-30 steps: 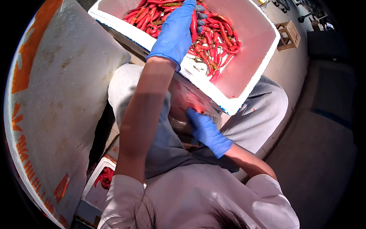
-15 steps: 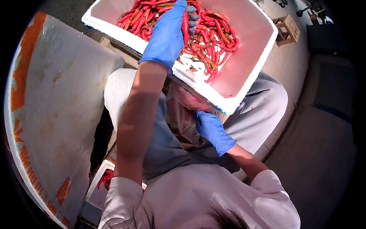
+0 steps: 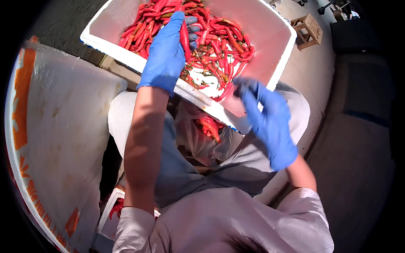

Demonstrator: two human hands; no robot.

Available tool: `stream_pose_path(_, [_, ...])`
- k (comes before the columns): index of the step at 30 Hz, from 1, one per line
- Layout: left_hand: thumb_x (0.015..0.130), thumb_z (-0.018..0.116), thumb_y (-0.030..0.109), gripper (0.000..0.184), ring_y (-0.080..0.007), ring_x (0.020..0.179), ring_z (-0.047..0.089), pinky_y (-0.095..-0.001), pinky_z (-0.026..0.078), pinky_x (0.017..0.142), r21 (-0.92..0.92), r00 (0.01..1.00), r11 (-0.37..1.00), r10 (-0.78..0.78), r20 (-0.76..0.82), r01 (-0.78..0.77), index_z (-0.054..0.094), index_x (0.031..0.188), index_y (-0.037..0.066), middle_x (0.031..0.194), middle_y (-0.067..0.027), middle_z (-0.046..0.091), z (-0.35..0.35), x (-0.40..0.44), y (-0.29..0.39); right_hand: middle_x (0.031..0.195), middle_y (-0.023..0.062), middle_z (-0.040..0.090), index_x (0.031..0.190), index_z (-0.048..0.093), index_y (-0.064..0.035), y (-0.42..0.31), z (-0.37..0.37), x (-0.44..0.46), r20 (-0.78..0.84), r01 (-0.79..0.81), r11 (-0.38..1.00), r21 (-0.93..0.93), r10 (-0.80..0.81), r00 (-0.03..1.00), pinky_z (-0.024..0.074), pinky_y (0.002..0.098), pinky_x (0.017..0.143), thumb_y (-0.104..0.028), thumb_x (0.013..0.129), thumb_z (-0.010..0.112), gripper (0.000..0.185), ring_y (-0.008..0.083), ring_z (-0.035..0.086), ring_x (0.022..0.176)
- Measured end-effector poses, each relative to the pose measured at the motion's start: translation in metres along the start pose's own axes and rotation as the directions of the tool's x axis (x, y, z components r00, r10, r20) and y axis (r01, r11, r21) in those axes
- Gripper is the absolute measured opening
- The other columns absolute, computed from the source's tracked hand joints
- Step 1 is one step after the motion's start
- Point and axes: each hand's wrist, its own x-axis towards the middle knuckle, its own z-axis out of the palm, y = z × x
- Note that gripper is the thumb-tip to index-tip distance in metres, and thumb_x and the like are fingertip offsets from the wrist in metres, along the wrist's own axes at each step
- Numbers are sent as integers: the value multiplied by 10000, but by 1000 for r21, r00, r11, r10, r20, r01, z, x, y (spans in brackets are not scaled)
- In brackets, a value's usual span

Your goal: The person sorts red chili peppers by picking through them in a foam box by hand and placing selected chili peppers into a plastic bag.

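Note:
My left hand (image 3: 163, 55), in a blue glove, is inside the white foam box (image 3: 270, 38), closed around a red chili pepper (image 3: 184, 41). Loose chili peppers (image 3: 230, 55), several with green stems, cover much of the box floor. Over the near right rim is my right hand (image 3: 268, 116), also gloved in blue. It is blurred by motion, its fingers look apart, and I see nothing between them. Below the rim, between the knees, a clear plastic bag (image 3: 202, 149) holds more red chilies (image 3: 209, 127).
To the left stands a large whitish foam panel (image 3: 67, 114) with orange markings. A smaller foam box (image 3: 109, 223) with red chilies sits low beside my left arm. At the upper right, a wooden stool (image 3: 307, 31) stands on the floor.
My right hand has risen from the bag to the box's rim, uncovering the chilies in the bag. My left hand still grips a chili. The view has shifted slightly.

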Motion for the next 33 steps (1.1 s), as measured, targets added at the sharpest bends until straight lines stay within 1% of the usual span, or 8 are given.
stream_pose_path(4, [849,517,259,262,-101,539,480,-212,425,493,-34,999,999,-31,-20,30,552,928,11,699,-27,544,-3,6,1,716,186,536,836,549,-16,70,20,98,85,129,964,-232,-112,990,407,402,608,-240,788,493,236,343,524,676])
stream_pose_path(6, [848,516,234,245,-103,542,484,-213,429,499,-22,999,999,-41,-22,40,550,928,6,696,-30,542,-4,8,0,720,196,549,782,583,-17,110,51,141,288,127,982,-139,-82,954,421,417,605,-227,740,516,225,354,542,675])
stream_pose_path(9, [848,504,169,212,-108,557,494,-214,434,507,-48,997,997,-64,46,67,539,942,-17,691,-42,536,-7,8,4,739,206,590,734,637,-46,165,113,184,514,121,912,-392,108,851,474,414,604,-219,697,527,209,352,586,682])
stream_pose_path(11, [853,493,155,217,-111,561,489,-215,431,509,-64,999,997,-43,13,43,530,961,-29,694,-49,533,-7,7,7,760,205,597,738,640,-45,180,140,186,610,355,775,-523,50,791,481,411,625,-201,694,538,192,338,593,705])
stream_pose_path(17, [855,492,152,226,-107,584,473,-220,411,527,-15,997,1000,-22,-69,21,522,990,-26,710,-40,519,0,3,9,836,203,596,844,606,-23,211,193,185,230,-225,943,-247,282,931,477,398,677,-134,659,607,215,331,587,794])
stream_pose_path(23, [854,495,163,237,-105,572,471,-227,410,524,-2,997,998,-61,-42,61,523,995,-25,702,-40,522,-8,12,6,822,207,587,870,582,-42,209,203,178,358,21,909,-415,142,923,446,403,688,-190,558,690,361,351,567,801])
stream_pose_path(28, [852,498,171,240,-112,569,478,-226,416,515,-56,999,998,-5,-54,2,528,991,-23,703,-47,529,-8,9,6,852,196,594,885,567,-21,190,178,204,392,-187,982,0,172,904,463,355,677,-154,540,690,390,295,589,803])
stream_pose_path(33, [821,539,102,213,-96,569,477,-201,411,505,-18,999,999,47,-16,-48,517,989,-27,716,-43,531,-9,6,10,657,4,443,732,482,-49,112,86,194,358,-248,831,499,63,931,373,252,569,-16,615,652,209,103,432,625])
